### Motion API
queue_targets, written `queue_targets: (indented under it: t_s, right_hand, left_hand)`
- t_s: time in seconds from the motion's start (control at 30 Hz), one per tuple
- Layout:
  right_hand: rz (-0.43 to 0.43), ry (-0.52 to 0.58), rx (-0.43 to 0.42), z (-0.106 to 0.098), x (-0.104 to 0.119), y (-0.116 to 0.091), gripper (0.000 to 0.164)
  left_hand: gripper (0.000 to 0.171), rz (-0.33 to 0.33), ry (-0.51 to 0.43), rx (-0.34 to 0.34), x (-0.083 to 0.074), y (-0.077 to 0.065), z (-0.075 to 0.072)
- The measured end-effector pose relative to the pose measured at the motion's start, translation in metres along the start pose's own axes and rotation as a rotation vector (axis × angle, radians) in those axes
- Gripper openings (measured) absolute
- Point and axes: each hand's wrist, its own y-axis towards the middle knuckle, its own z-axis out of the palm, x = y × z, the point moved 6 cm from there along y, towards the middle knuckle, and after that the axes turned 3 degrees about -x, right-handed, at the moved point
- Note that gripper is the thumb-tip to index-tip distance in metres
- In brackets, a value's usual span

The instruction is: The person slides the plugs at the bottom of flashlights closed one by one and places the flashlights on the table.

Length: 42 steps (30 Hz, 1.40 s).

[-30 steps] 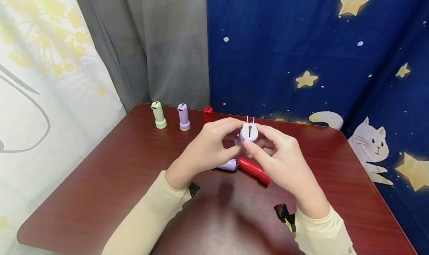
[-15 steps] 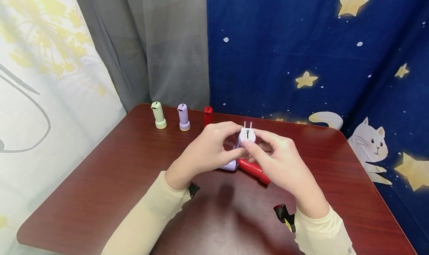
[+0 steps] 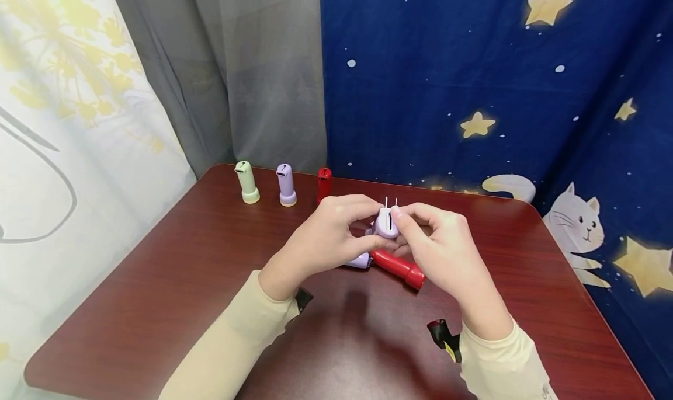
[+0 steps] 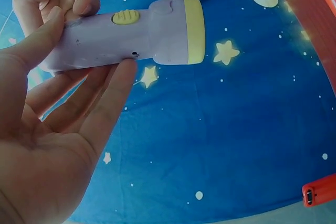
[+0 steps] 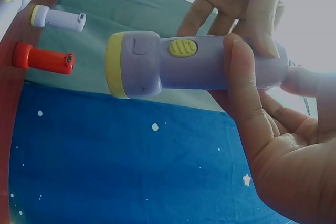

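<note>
Noted a glossy, wood-grained table [image 3: 158, 271]. Found left hand [image 3: 326, 230] pinching a purple flashlight [image 4: 131, 40] between thumb and fingers, aloft above the table; right hand [image 3: 447, 248] gripping its rear, after shifting the thumb up the end face. Judged to bring work onto that end. Recorded smooth plastic, a flared head, yellow rim [image 4: 195, 30], ribbed oval switch [image 4: 126, 17], thin straight prongs [image 3: 386, 202].

Cream long sleeves [image 3: 231, 341], black wrist cameras [image 3: 443, 333], yellow patch [image 3: 450, 351] beside the right cuff [image 3: 491, 350]
</note>
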Motion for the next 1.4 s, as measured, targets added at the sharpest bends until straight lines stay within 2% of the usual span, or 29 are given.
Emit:
queue_targets:
  t_s: [0.27,0.73,1.0,1.4]
  right_hand:
    - [0.017,0.026,-0.012,0.0005,0.0000,0.0010,0.027]
    - [0.078,0.114,0.000,0.0046,-0.0035,0.0030,0.028]
    - [0.080,0.106,-0.010,0.0039,-0.0052,0.0026,0.027]
    - [0.083,0.117,-0.004,0.0048,-0.0058,0.0024,0.028]
  left_hand:
    - [0.030,0.014,-0.010,-0.038,-0.0002,0.0000,-0.0017]
    - [0.025,0.011,0.020,-0.044,-0.0003,-0.0003,-0.0020]
    - [0.027,0.012,-0.003,-0.040,-0.0009,-0.0001,-0.0003]
    - [0.030,0.046,0.050,-0.050,-0.0016,-0.0008,-0.0003]
